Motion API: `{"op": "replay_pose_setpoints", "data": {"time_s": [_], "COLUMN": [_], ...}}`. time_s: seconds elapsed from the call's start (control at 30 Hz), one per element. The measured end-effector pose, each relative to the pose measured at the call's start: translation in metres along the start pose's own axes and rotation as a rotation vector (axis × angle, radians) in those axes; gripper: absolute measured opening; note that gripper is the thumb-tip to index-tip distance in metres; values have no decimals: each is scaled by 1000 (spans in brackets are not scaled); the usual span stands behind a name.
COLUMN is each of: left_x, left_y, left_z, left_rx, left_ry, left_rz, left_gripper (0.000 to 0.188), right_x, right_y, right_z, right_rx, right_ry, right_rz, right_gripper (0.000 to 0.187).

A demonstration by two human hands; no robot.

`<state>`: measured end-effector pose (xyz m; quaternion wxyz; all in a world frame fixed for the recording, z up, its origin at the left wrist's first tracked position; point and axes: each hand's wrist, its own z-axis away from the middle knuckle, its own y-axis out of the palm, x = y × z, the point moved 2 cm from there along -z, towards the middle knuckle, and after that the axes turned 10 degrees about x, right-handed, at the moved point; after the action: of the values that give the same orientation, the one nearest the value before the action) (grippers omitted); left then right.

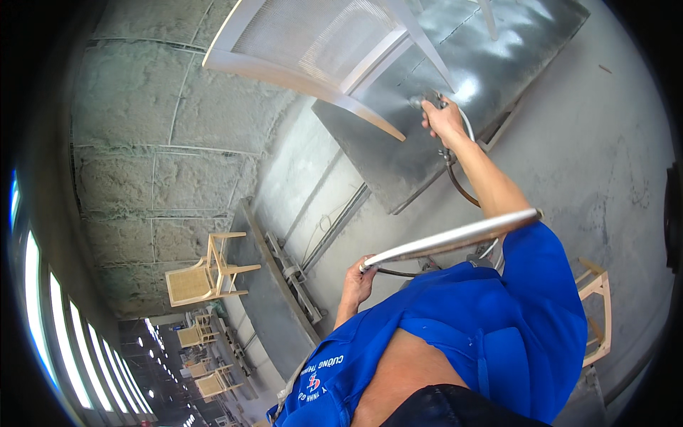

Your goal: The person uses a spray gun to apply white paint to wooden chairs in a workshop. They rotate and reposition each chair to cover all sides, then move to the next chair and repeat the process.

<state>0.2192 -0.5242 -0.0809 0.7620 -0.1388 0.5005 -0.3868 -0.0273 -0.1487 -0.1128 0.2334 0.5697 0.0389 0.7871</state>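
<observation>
My right hand (442,121) is closed around a spray gun (421,102), its nozzle close to a pale wooden chair (384,57) with a woven panel. A whitish hose and a dark hose (461,186) run from the gun past my wrist. My left hand (356,285) is closed at one end of a long silvery bar (448,238). This bar slants across in front of my right upper arm. The chair is cut off by the upper edge, above a grey metal-topped platform (377,160) with shiny patches.
To the left, another wooden chair (213,270) with a woven seat is by a long dark board (263,285) and a rail (292,274). Several similar chairs (213,382) recede behind it. A wooden frame (597,313) stands at my right. Dusty wall panels (128,107) rise on the left.
</observation>
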Motion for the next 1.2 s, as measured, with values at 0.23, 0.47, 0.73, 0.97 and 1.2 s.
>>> {"op": "replay_pose_setpoints", "data": {"time_s": [0.23,0.47,0.73,0.97,1.2], "left_x": [8,19,78,192,289], "left_y": [-5,-17,-49,-102,-173], "left_z": [25,32,53,16,-49], "left_rx": [6,43,22,96,177], "left_ry": [22,49,-137,74,325], "left_rz": [-97,-56,-33,128,293], "left_gripper": [22,23,17,27,28], "right_x": [-36,22,-182,-284,-180], "right_y": [-24,-3,3,102,246], "right_z": [8,19,-54,8,51], "right_rx": [152,248,-92,381,149], "right_ry": [-58,-375,22,-37,-80], "right_rz": [-146,-222,214,1348,1583], "right_gripper": [33,28,46,69,75]}}
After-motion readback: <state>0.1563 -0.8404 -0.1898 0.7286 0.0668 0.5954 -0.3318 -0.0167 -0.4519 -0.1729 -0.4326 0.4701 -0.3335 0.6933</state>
